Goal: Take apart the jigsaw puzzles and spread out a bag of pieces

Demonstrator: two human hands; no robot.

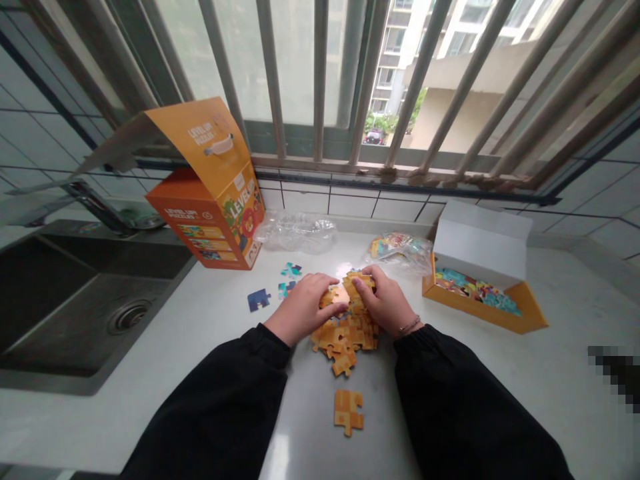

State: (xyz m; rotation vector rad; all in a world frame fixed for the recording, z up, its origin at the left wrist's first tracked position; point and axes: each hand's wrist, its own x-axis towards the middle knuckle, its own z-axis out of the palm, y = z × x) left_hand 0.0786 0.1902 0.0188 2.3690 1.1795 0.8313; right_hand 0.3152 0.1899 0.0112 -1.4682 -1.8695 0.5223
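Note:
My left hand (302, 308) and my right hand (385, 301) meet over a pile of orange jigsaw pieces (346, 333) on the white counter (210, 373). Left fingers pinch an orange piece (336, 297) at the pile's top. Right fingers curl around other orange pieces (358, 283) beside it. One joined orange piece (349, 411) lies apart, nearer to me. Blue and teal pieces (259, 300) lie left of my left hand.
An orange puzzle box (213, 220) with its lid up stands at the back left. A small open orange box (480, 293) of coloured pieces sits on the right. Clear plastic bags (296, 232) lie by the tiled wall. A steel sink (75, 300) is at left, under a barred window.

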